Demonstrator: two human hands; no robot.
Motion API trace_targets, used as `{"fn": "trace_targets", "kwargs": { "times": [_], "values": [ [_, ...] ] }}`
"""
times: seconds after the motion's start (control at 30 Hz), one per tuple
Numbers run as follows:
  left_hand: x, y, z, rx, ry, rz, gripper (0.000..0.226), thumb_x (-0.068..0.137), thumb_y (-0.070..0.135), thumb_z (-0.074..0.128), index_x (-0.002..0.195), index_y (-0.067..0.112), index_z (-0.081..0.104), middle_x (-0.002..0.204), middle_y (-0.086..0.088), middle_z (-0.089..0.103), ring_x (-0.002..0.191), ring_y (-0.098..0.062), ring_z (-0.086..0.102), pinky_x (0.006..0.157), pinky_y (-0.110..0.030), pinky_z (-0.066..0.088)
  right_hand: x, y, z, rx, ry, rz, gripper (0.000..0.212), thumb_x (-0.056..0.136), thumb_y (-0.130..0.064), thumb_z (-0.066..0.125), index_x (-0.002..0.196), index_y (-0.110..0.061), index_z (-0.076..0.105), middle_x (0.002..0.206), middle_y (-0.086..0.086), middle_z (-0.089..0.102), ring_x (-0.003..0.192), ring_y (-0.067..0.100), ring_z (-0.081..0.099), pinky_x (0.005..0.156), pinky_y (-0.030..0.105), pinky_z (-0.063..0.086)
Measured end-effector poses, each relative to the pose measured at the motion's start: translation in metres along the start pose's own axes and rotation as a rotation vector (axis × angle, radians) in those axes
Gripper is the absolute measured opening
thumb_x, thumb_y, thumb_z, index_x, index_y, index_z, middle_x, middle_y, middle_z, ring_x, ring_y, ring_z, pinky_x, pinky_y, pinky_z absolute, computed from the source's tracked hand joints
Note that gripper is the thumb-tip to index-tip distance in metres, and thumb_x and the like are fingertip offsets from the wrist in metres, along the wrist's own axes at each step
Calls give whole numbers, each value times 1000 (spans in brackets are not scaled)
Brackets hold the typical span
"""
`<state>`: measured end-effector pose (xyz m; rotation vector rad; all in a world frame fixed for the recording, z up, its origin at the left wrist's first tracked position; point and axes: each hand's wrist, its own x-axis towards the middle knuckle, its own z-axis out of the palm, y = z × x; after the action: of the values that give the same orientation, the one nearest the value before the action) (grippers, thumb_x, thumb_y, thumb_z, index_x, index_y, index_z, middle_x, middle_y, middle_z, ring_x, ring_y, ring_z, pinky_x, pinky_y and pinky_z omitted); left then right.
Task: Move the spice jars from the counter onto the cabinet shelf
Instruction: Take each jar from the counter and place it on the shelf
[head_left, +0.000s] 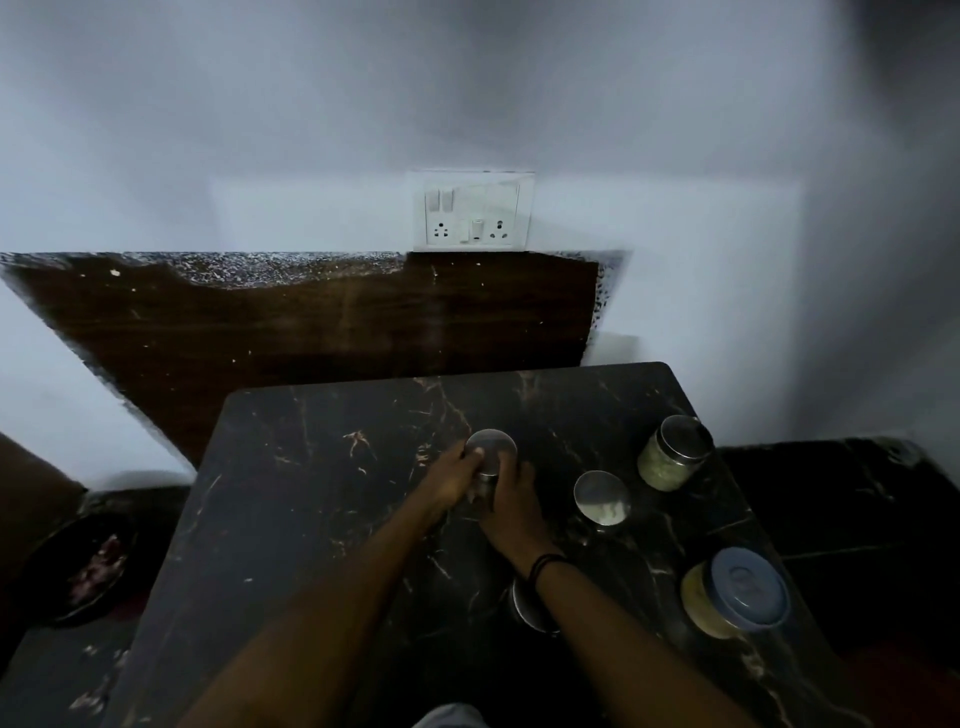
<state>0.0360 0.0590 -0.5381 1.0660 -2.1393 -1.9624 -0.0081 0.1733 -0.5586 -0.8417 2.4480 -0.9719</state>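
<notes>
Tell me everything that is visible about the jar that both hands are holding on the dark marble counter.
The small jar with the round, flat, steel-looking lid stands upright near the middle of the dark marble counter. Only its lid and a strip of shiny side wall show, so its contents cannot be told. The left hand grips it from the left and the right hand from the right and front, fingers curled round its body. It stands apart from the other jars.

A white switchboard (471, 210) with switches and two sockets is set in the pale wall (311, 130). Directly below it a dark wooden panel (311, 322) leans against that wall, its top edge chipped and speckled. Far down to the switchboard's lower left, a dark round bowl (78, 566) holds something pinkish, too dim to identify.
</notes>
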Motion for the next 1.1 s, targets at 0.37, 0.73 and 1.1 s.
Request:
{"fn": "trace_targets", "kwargs": {
  "times": [0.37, 0.73, 1.1],
  "values": [
    [-21, 8, 2, -170, 151, 119, 33, 106, 23, 38, 117, 5, 63, 106, -15, 69, 96, -25, 68, 83, -37, 57, 18, 1, 3, 49, 196, -78, 87, 83, -39, 72, 151, -26, 19, 152, 6, 36, 135, 28, 38, 103, 38, 42],
    [-31, 19, -41, -193, 222, 224, 17, 100, 23, 50, 101, 12, 62, 102, -7, 68, 86, -11, 68, 72, -23, 51, 29, -26, -62, 683, -47, -125, 75, 75, -30, 78, 137, -25, 37, 132, -4, 51, 118, 16, 55, 91, 28, 50],
    [-46, -9, -39, -511, 101, 78, 19, 94, 27, 59, 104, 13, 66, 107, -15, 69, 94, -27, 65, 88, -46, 55, 13, -18, -39, 1079, -148, 123, 35, 83, -33, 59, 114, -16, 63, 117, 18, 67, 102, 35, 66, 76, 43, 57]
  ]
}}
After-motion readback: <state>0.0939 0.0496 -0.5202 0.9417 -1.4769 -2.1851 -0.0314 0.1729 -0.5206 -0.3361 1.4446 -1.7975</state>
